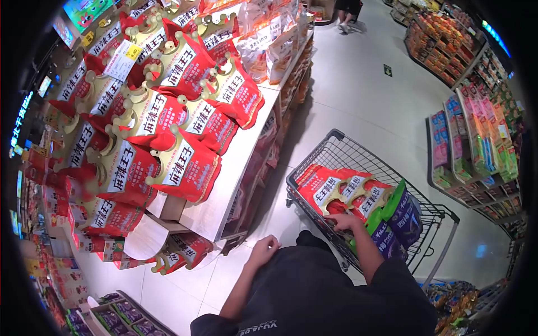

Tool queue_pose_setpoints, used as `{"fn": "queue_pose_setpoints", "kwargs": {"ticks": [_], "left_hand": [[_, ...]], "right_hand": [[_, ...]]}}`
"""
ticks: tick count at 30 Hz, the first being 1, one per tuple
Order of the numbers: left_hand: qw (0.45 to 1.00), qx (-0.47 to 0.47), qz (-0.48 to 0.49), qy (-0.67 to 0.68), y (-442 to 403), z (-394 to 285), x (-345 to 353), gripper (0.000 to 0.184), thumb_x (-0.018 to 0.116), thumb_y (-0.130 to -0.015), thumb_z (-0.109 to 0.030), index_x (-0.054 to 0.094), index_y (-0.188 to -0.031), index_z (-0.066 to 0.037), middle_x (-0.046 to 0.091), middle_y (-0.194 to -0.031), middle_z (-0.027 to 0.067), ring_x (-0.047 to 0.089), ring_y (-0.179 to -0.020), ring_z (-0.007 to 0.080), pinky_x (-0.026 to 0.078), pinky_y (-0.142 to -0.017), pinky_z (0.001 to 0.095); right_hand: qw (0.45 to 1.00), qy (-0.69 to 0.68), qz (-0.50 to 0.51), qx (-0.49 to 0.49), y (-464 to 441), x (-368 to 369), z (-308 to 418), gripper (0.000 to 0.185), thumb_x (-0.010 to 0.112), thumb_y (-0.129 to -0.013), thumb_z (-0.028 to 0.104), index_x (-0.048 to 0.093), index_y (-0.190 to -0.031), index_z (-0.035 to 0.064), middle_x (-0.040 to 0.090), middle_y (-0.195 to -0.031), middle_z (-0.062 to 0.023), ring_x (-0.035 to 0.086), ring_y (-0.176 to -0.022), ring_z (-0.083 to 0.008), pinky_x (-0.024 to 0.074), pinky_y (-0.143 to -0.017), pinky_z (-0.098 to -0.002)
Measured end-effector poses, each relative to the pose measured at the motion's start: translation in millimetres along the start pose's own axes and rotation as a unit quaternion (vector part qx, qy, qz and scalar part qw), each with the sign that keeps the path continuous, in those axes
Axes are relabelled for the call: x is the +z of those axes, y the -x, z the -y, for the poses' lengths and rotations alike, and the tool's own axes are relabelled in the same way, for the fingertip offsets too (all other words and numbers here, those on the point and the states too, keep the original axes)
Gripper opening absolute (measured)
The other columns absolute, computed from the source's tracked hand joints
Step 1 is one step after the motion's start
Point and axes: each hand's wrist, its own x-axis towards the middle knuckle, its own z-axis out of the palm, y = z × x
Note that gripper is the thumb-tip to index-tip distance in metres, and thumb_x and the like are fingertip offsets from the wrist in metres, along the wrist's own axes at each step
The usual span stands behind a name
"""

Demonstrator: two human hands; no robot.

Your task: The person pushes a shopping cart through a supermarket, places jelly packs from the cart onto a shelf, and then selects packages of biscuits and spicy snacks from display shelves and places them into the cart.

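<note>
My left hand (263, 250) hangs over the floor beside the display, its fingers curled in and nothing visible in them. Inside the black wire shopping cart (336, 134), near its side rim, is my right hand (343, 222). Its fingers are bent at the lower edge of the red snack bags (318, 186); whether they grip a bag or the rim is hidden. Several of these red and cream bags lie in the cart. Next to them, close to my right forearm, are purple and green prune bags (404, 218).
On my left stands a display shelf (216, 215) stacked with matching red bags (188, 168) and a price card (122, 60). Tiled floor (353, 89) runs ahead, with a person (347, 14) far off. Stocked racks (476, 140) line the right side, beyond the cart handle (445, 246).
</note>
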Motion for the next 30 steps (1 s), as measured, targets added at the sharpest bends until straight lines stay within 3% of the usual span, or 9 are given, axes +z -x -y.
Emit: {"fn": "queue_pose_setpoints", "kwargs": {"ticks": [4, 5, 9, 15, 20, 23, 26, 27, 30], "left_hand": [[0.998, -0.046, -0.001, 0.042, -23.4, -1.4, 25.6, 0.022, 0.064, -0.085, -0.026, 0.058, -0.081, -0.005, 0.061, -0.070, 0.0104, 0.060, -0.065, 0.0230, 0.045, -0.062, 0.0350], [0.999, -0.019, -0.008, 0.047, -26.9, 0.1, 29.0, 0.022, 0.064, -0.085, -0.026, 0.057, -0.080, -0.005, 0.061, -0.069, 0.0106, 0.060, -0.064, 0.0237, 0.045, -0.061, 0.0355], [0.999, -0.022, -0.025, 0.004, -50.9, -33.7, 8.3, 0.024, 0.065, -0.084, -0.026, 0.056, -0.079, -0.004, 0.060, -0.068, 0.0115, 0.059, -0.063, 0.0269, 0.045, -0.060, 0.0370], [0.999, 0.034, -0.018, -0.017, -108.7, -55.7, -25.8, 0.020, 0.068, -0.082, -0.017, 0.058, -0.088, -0.001, 0.062, -0.084, 0.0145, 0.061, -0.080, 0.0237, 0.047, -0.074, 0.0334], [0.939, 0.273, -0.140, -0.154, -169.8, -133.9, -85.7, 0.085, 0.079, -0.066, -0.024, 0.036, -0.136, -0.006, 0.039, -0.136, 0.0176, 0.038, -0.128, 0.0345, 0.032, -0.103, 0.0476], [0.920, 0.320, -0.117, -0.196, -192.7, -173.6, -121.0, 0.098, 0.082, -0.059, -0.029, 0.032, -0.140, -0.011, 0.033, -0.143, 0.0136, 0.030, -0.135, 0.0315, 0.023, -0.105, 0.0598], [0.962, 0.244, 0.086, -0.087, -212.7, -178.3, -138.9, 0.066, 0.079, -0.064, -0.030, 0.056, -0.123, -0.011, 0.063, -0.110, 0.0161, 0.059, -0.105, 0.0288, 0.044, -0.092, 0.0407], [0.963, 0.254, 0.090, 0.020, -220.5, -162.0, -133.4, 0.043, 0.075, -0.070, -0.027, 0.065, -0.107, -0.007, 0.067, -0.092, 0.0175, 0.065, -0.084, 0.0299, 0.050, -0.077, 0.0355], [0.982, 0.142, 0.076, 0.100, -225.0, -119.1, -138.1, 0.032, 0.071, -0.076, -0.019, 0.064, -0.103, -0.002, 0.067, -0.088, 0.0181, 0.067, -0.076, 0.0247, 0.051, -0.071, 0.0332]], "right_hand": [[0.981, 0.183, -0.048, 0.044, -22.7, -5.5, -4.7, 0.049, 0.059, -0.074, 0.014, 0.056, -0.121, 0.0057, 0.062, -0.108, -0.0220, 0.061, -0.101, -0.0315, 0.0474, -0.088, -0.0396], [0.972, 0.224, -0.069, 0.036, -25.0, -4.1, -7.6, 0.031, 0.057, -0.074, 0.015, 0.063, -0.102, 0.0033, 0.064, -0.097, -0.0232, 0.063, -0.092, -0.0364, 0.0487, -0.082, -0.0443], [0.952, 0.199, -0.218, 0.085, -27.5, -11.3, 10.9, 0.017, 0.054, -0.075, 0.013, 0.064, -0.085, 0.0030, 0.065, -0.081, -0.0216, 0.063, -0.079, -0.0384, 0.0494, -0.073, -0.0477], [0.892, 0.146, -0.427, 0.034, -1.6, -74.1, 102.9, 0.022, 0.053, -0.084, 0.017, 0.065, -0.098, 0.0041, 0.064, -0.078, -0.0212, 0.063, -0.077, -0.0377, 0.0486, -0.070, -0.0482], [0.908, 0.159, -0.377, -0.090, 29.1, -130.7, 216.8, 0.024, 0.053, -0.084, 0.016, 0.065, -0.104, 0.0086, 0.065, -0.079, -0.0161, 0.062, -0.077, -0.0347, 0.0482, -0.070, -0.0435], [0.900, 0.246, -0.297, -0.202, 18.2, -155.1, 274.4, 0.024, 0.055, -0.080, 0.015, 0.066, -0.101, 0.0108, 0.066, -0.083, -0.0131, 0.062, -0.078, -0.0338, 0.0479, -0.070, -0.0419], [0.896, 0.281, -0.238, -0.246, 7.2, -149.6, 327.9, 0.025, 0.058, -0.075, 0.017, 0.066, -0.098, 0.0098, 0.066, -0.087, -0.0111, 0.062, -0.085, -0.0313, 0.0482, -0.074, -0.0393], [0.880, 0.295, -0.277, -0.248, 1.3, -145.1, 340.0, 0.025, 0.059, -0.074, 0.014, 0.066, -0.097, 0.0086, 0.066, -0.089, -0.0118, 0.062, -0.087, -0.0308, 0.0485, -0.075, -0.0389], [0.777, 0.317, -0.424, -0.340, -21.7, -134.3, 349.8, 0.022, 0.060, -0.072, 0.002, 0.065, -0.094, 0.0038, 0.065, -0.092, -0.0144, 0.063, -0.084, -0.0291, 0.0500, -0.077, -0.0369]]}}
